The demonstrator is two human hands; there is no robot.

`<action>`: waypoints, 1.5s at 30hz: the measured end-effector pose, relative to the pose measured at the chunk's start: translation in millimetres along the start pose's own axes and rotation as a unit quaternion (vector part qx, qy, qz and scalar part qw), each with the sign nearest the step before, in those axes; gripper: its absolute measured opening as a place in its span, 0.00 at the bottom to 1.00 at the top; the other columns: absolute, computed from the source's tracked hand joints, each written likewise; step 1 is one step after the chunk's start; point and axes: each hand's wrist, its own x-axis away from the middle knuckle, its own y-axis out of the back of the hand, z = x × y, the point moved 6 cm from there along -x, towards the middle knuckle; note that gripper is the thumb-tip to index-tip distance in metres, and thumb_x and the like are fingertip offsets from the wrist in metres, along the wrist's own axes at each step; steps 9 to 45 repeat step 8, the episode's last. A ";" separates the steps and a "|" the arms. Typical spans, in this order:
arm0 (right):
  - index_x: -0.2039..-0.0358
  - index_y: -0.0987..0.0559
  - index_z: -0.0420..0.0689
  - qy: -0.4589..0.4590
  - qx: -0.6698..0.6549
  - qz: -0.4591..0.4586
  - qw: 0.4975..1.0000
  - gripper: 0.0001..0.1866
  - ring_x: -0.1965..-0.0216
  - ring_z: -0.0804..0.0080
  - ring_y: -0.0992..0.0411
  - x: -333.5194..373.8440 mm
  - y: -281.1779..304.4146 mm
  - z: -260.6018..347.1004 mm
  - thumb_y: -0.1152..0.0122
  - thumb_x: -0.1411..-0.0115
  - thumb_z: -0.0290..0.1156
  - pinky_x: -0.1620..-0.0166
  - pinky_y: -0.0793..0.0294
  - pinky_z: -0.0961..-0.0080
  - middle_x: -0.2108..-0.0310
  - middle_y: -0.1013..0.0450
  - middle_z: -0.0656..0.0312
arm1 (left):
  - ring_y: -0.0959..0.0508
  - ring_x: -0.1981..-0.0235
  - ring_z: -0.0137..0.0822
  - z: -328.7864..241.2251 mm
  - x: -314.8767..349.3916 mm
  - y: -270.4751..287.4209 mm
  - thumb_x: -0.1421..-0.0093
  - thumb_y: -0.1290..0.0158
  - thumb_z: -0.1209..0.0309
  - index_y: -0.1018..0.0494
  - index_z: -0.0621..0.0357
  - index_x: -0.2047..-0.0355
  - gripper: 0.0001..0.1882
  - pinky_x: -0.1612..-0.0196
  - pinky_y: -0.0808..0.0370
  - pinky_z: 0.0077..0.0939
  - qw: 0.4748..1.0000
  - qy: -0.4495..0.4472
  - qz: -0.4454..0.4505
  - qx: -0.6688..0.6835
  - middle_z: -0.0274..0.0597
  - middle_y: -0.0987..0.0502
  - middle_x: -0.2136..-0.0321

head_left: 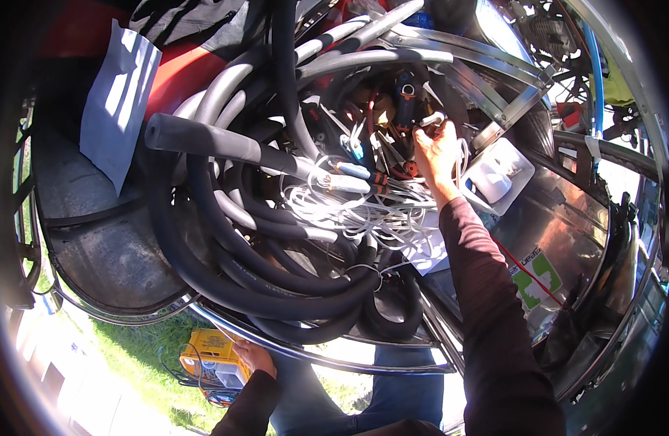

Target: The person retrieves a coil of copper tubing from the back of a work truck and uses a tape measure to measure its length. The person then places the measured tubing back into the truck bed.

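My right hand (437,154) reaches into a pile of hand tools, its fingers bent together around something I cannot make out. A pale grey piece (434,118) shows at its fingertips. Just left of it lie a blue-and-black tool (405,105) and several handled tools, pliers-like in shape. Tangled white cable (349,207) spreads below them. Low beside my leg, my left hand (256,358) is closed at the right edge of a yellow case (209,356) with dark cords around it. Part of its grip is hidden.
Thick black foam pipe insulation (276,301) loops across the middle and left. A white container (500,178) stands right of my right hand, beneath a metal frame (487,80). A white paper sheet (118,105) lies at the far left. Grass (131,349) shows at the lower left.
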 end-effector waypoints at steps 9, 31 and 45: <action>0.61 0.20 0.37 0.020 0.018 0.053 0.998 0.21 0.60 0.54 0.17 -100.1 1.6 61.3 0.28 0.40 0.44 0.52 0.21 0.63 0.64 0.17 0.47 | 0.36 0.29 0.60 19.2 -22.5 -4.7 0.20 0.70 0.50 0.45 0.63 0.25 0.34 0.27 0.39 0.45 1.000 -0.005 0.020 -0.002 0.64 0.39 0.28; 0.61 0.20 0.37 0.020 0.018 0.053 0.998 0.21 0.60 0.54 0.17 -100.1 1.6 61.3 0.28 0.40 0.44 0.52 0.21 0.63 0.64 0.17 0.47 | 0.36 0.29 0.60 19.2 -22.5 -4.7 0.20 0.70 0.50 0.45 0.63 0.25 0.34 0.27 0.39 0.45 1.000 -0.005 0.020 -0.002 0.64 0.39 0.28; 0.61 0.20 0.37 0.020 0.018 0.053 0.998 0.21 0.60 0.54 0.17 -100.1 1.6 61.3 0.28 0.40 0.44 0.52 0.21 0.63 0.64 0.17 0.47 | 0.36 0.29 0.60 19.2 -22.5 -4.7 0.20 0.70 0.50 0.45 0.63 0.25 0.34 0.27 0.39 0.45 1.000 -0.005 0.020 -0.002 0.64 0.39 0.28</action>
